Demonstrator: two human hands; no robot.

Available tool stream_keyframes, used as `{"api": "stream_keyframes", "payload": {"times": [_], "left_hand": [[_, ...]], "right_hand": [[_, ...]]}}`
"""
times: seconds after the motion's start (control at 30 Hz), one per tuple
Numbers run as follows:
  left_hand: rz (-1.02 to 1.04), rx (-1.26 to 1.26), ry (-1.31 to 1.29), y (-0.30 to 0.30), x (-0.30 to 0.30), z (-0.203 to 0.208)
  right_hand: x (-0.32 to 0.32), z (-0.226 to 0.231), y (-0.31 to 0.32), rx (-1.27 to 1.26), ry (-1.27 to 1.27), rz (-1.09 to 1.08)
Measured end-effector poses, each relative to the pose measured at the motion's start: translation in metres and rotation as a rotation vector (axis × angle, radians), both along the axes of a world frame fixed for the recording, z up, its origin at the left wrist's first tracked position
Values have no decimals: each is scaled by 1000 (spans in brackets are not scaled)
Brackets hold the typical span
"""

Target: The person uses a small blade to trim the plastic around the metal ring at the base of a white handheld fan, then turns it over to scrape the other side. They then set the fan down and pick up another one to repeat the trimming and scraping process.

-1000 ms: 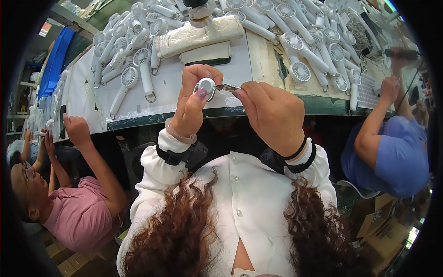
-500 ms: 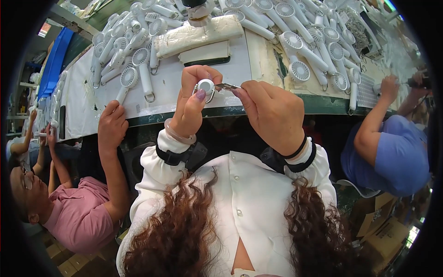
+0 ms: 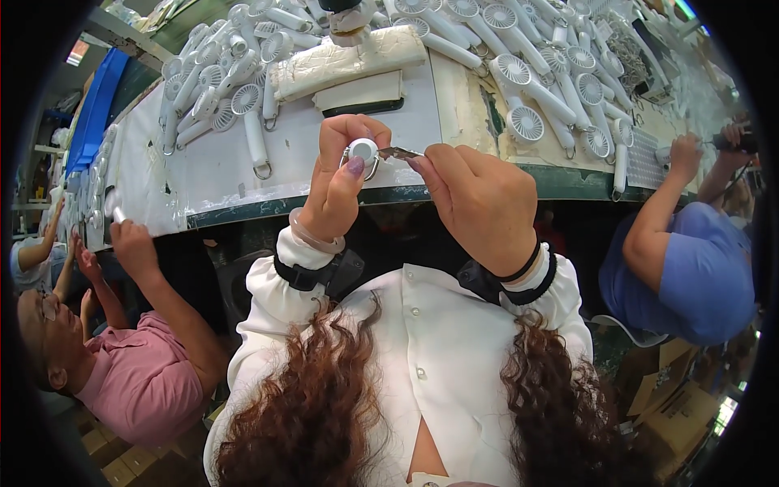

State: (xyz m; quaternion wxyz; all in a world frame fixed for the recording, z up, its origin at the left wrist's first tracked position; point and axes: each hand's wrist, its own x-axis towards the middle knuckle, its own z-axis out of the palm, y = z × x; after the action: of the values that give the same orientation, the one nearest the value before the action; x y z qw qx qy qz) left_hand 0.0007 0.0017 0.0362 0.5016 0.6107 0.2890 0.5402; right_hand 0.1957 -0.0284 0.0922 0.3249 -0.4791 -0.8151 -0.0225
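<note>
Head view: I look down from afar on two hands above the near edge of the desk (image 3: 389, 195). The white part (image 3: 363, 152) sits at one o'clock from the middle of the left hand (image 3: 334, 191), the nearer hand, whose grip is closed about it; a wire ring (image 3: 373, 170) hangs beside it. I see its round end; its long axis seems to point toward me, any length behind being hidden by the fingers.

The metal tool (image 3: 401, 153) lies at three o'clock of the part, its long axis close to a nine-to-three line. The right hand (image 3: 484, 200) pinches its outer end in a narrow grip between thumb and forefinger; I cannot tell whether the tip touches the part.

Pose: left hand upright, thumb in front, wrist at six; right hand back up, knuckles toward ten, wrist at five. Fans (image 3: 254, 144) lie at ten o'clock from the left hand.
</note>
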Motion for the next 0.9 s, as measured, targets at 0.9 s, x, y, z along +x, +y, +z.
{"api": "stream_keyframes", "payload": {"times": [0.9], "left_hand": [[-4,34,7,3,-2,-2]], "right_hand": [[0,-4,4,32,18,5]]}}
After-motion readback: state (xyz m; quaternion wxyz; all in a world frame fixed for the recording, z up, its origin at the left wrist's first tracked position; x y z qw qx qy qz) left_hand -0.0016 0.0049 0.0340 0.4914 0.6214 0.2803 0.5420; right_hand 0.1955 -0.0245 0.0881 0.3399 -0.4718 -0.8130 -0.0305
